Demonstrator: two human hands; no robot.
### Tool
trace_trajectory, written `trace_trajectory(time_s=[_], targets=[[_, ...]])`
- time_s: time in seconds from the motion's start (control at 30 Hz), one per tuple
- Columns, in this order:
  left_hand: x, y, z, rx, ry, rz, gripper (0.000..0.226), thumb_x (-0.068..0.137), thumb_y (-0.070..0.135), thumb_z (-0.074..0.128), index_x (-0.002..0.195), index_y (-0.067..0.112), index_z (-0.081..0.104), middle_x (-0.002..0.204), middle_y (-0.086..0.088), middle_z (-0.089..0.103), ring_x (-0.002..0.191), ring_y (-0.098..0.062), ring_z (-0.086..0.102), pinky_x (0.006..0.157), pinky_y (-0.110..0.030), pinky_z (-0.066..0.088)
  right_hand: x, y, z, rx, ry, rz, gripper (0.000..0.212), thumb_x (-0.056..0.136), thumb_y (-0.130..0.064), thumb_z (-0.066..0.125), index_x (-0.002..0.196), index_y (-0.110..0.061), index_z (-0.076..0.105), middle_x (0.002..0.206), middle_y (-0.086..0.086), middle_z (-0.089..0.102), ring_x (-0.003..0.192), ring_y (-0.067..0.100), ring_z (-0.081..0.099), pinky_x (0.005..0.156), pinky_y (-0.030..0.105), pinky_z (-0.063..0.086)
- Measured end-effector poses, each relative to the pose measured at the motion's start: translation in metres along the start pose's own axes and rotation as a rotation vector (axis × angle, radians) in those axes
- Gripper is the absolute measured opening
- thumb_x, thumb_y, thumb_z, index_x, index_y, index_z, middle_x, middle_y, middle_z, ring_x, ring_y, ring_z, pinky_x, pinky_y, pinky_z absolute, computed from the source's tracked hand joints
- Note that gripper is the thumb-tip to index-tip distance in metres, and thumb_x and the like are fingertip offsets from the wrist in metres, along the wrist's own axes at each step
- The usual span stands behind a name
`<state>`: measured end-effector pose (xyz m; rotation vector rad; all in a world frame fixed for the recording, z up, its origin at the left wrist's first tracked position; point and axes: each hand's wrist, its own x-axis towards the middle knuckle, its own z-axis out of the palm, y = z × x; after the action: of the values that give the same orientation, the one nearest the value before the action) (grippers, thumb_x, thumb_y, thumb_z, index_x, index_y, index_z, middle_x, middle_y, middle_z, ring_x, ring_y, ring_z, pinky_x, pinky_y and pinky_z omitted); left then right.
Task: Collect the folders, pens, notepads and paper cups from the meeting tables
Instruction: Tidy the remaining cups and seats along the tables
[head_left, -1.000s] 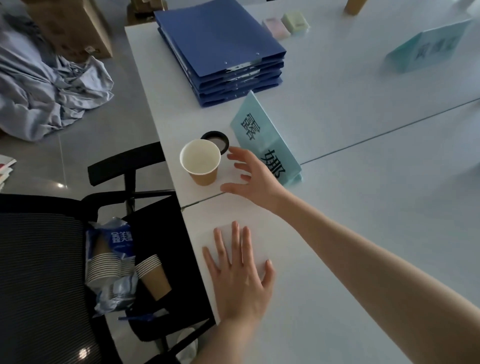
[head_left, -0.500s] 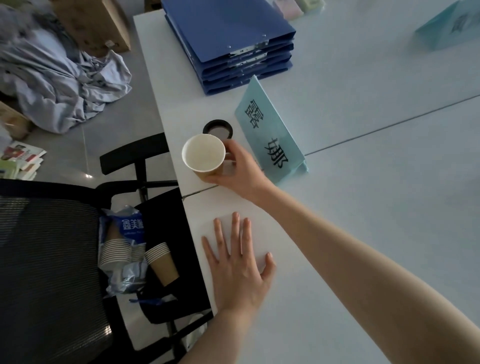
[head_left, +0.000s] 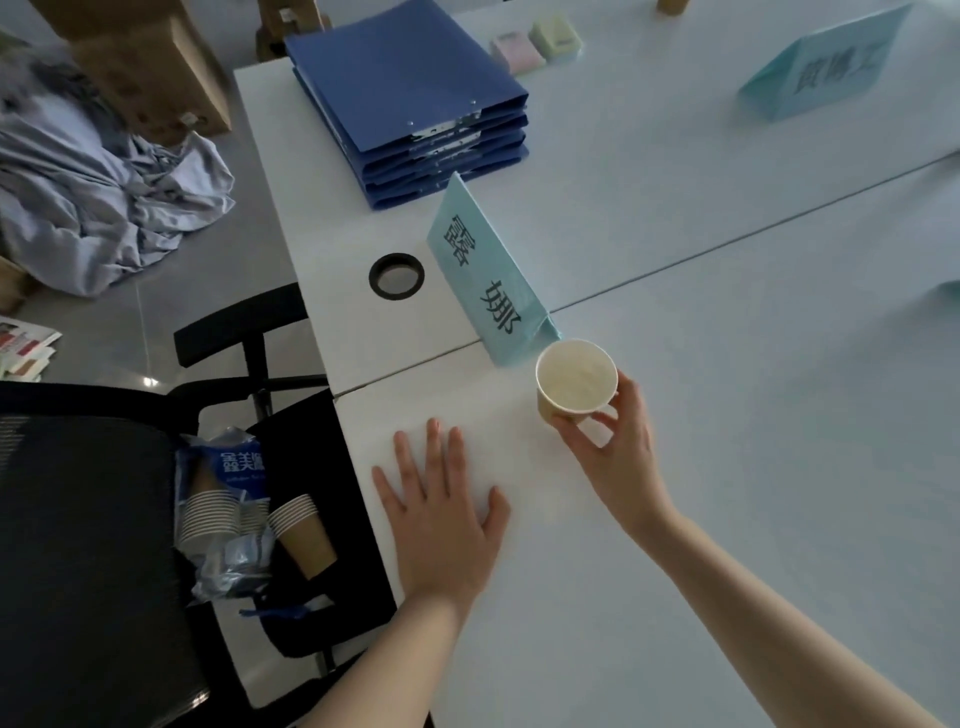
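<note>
My right hand (head_left: 618, 452) grips a brown paper cup (head_left: 575, 378) with a white inside, held upright just above the white table (head_left: 727, 467), close to the corner of a teal name card (head_left: 485, 275). My left hand (head_left: 441, 512) lies flat on the table near its left edge, fingers spread. A stack of several blue folders (head_left: 410, 98) sits at the far left end of the table. Two small notepads, one pink (head_left: 517, 52) and one green (head_left: 555, 35), lie behind the folders.
A black chair (head_left: 104, 519) left of the table carries a torn plastic sleeve of stacked paper cups (head_left: 218, 519) and a loose cup stack (head_left: 301, 530). A black cable grommet (head_left: 396, 276) is set in the table. A second name card (head_left: 826, 67) stands far right. Cloth and cardboard boxes lie on the floor.
My right hand closed around the cup beside the grommet, lifted it and carried it right, past the name card. My left hand stayed flat on the table.
</note>
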<state>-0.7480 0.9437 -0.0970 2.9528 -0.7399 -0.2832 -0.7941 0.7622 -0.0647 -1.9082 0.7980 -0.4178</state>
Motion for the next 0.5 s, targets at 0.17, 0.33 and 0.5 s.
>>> trace_trajectory(time_s=[0.17, 0.33, 0.5], targets=[[0.001, -0.002, 0.002, -0.036, 0.03, 0.0, 0.074, 0.085, 0.053, 0.039, 0.148, 0.014, 0.038, 0.159, -0.008, 0.027, 0.148, -0.039, 0.012, 0.116, -0.063, 0.012, 0.014, 0.007, 0.006, -0.03, 0.016, 0.04, 0.067, 0.07, -0.05, 0.075, 0.125, -0.028, 0.042, 0.121, -0.007, 0.058, 0.101, 0.02, 0.064, 0.083, 0.045, 0.054], [0.001, -0.004, 0.003, -0.071, 0.019, 0.012, 0.075, 0.086, 0.056, 0.035, 0.15, 0.017, 0.03, 0.162, -0.006, 0.02, 0.15, -0.036, 0.004, 0.117, -0.061, 0.005, -0.002, 0.02, 0.001, -0.224, -0.05, 0.003, 0.07, 0.079, -0.023, 0.075, 0.137, -0.011, 0.038, 0.131, 0.004, 0.054, 0.116, 0.025, 0.056, 0.095, 0.039, 0.047], [0.001, -0.012, 0.003, -0.12, -0.027, 0.063, 0.074, 0.09, 0.058, 0.029, 0.154, 0.022, 0.019, 0.164, -0.006, 0.009, 0.149, -0.037, -0.003, 0.117, -0.058, -0.008, -0.075, 0.02, -0.024, -0.478, -0.146, -0.002, 0.061, 0.094, -0.027, 0.054, 0.146, -0.014, 0.026, 0.149, 0.002, 0.033, 0.128, 0.025, 0.046, 0.102, 0.031, 0.037]])
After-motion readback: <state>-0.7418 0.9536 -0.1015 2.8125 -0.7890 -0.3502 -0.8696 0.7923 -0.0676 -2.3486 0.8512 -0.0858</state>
